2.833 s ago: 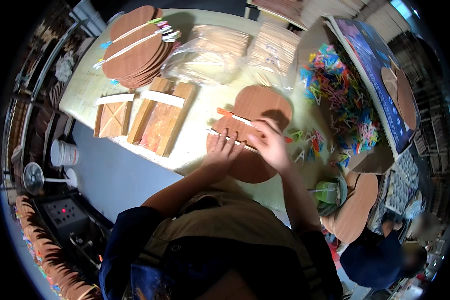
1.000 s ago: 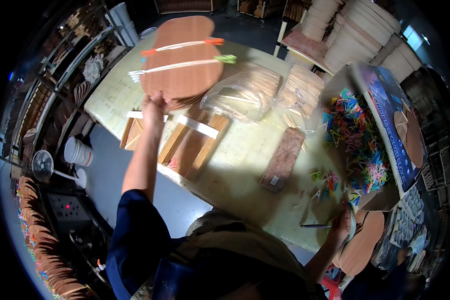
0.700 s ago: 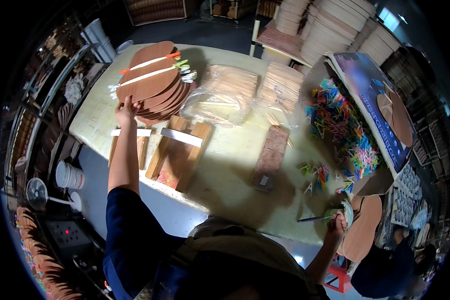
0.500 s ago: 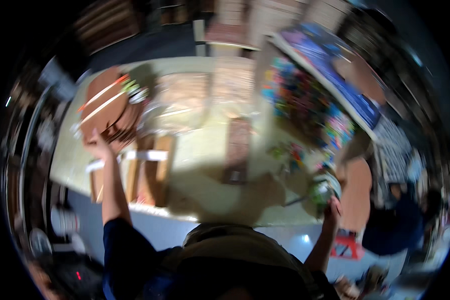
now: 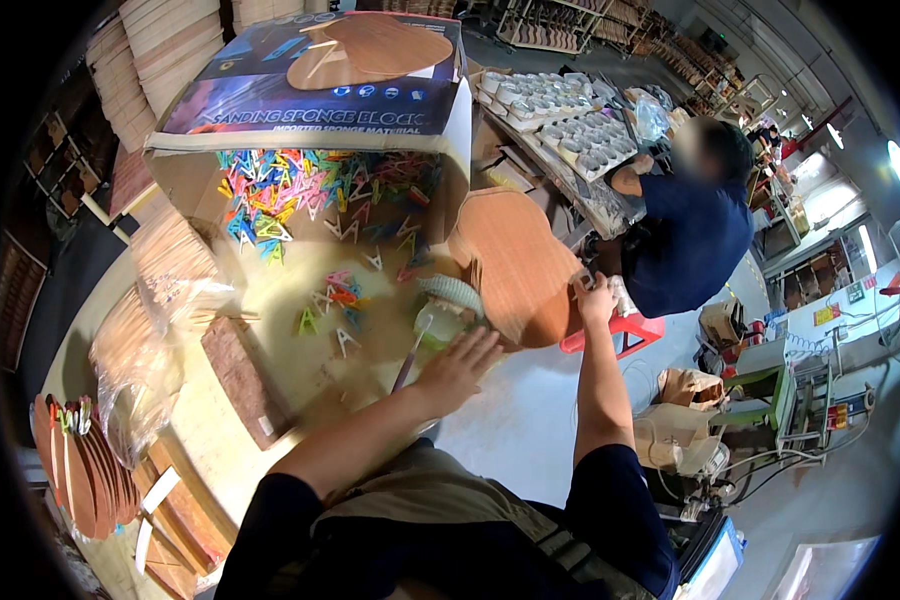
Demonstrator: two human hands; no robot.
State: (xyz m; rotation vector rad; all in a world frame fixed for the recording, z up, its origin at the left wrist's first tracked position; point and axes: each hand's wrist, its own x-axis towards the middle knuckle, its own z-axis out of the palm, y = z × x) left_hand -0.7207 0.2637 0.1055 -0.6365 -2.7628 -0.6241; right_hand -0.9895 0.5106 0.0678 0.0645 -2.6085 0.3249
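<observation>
A guitar-shaped wooden panel lies at the table's right edge on what looks like a stack of similar panels. At its right rim my right hand has its fingers closed on the edge. My left hand is open, fingers extended, just left of the panel's near end; it seems to hold nothing. Beside that hand stands a cloudy container with a brush handle leaning from it and a ridged, pale green-grey piece at its top. Several coloured clothes pegs lie loose nearby.
An open carton full of pegs stands at the back, with wooden pieces on top. Bagged wooden strips, a brown block and clamped round-edged panels are on the left. A co-worker sits right, near a red stool.
My view has swung to the right. My left hand has left the clipped panels and come across to the container; my right hand has moved from near the container to the panel's edge.
</observation>
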